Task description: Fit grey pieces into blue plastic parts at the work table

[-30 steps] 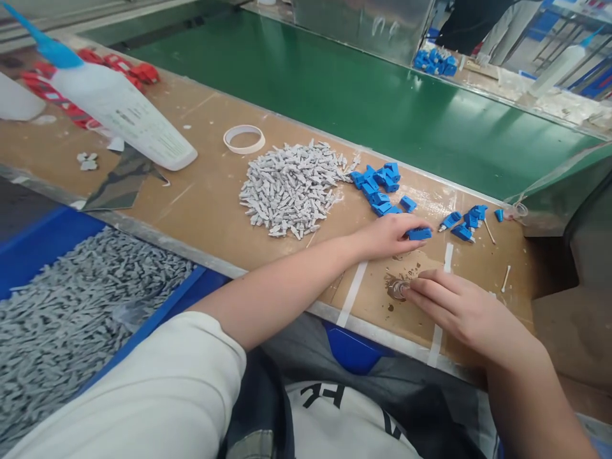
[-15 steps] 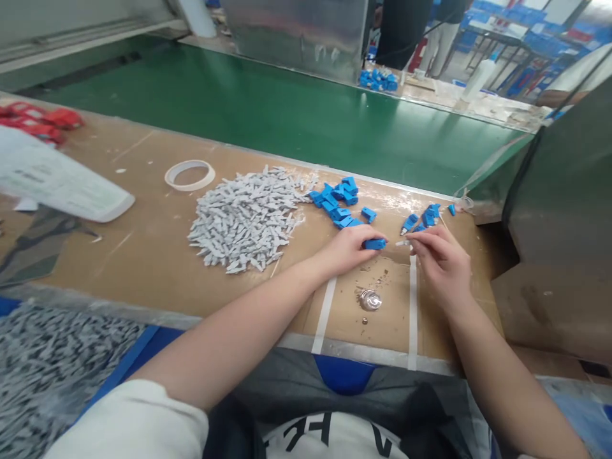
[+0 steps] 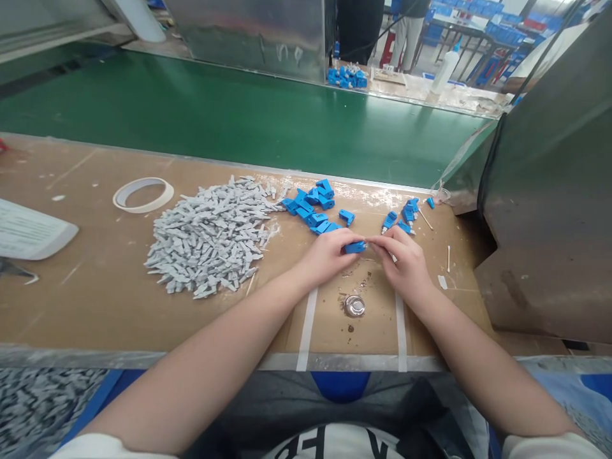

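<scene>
My left hand [image 3: 331, 253] is closed around a small blue plastic housing [image 3: 354, 247], whose right end sticks out past the fingertips. My right hand [image 3: 400, 257] pinches a small light grey plastic piece, mostly hidden by the fingers, right at that end of the housing. Behind my left hand lies a heap of similar blue housings [image 3: 313, 207], with a single one [image 3: 347, 217] apart from it. Several blue parts with pale tips [image 3: 410, 210] lie just beyond my right hand. A big pile of light grey plastic pieces [image 3: 210, 236] spreads to the left.
A small round clear container [image 3: 354, 306] sits between two white tape strips. A tape roll [image 3: 143, 195] and a white bottle [image 3: 33, 229] lie at left. Cotton swabs [image 3: 448, 258] lie at right. Beyond runs a green conveyor belt [image 3: 239, 108]; a metal panel [image 3: 549, 191] stands at right.
My right hand has moved left to the blue housing, bringing the small light grey piece against its end. The view has shifted right. My left hand keeps its hold.
</scene>
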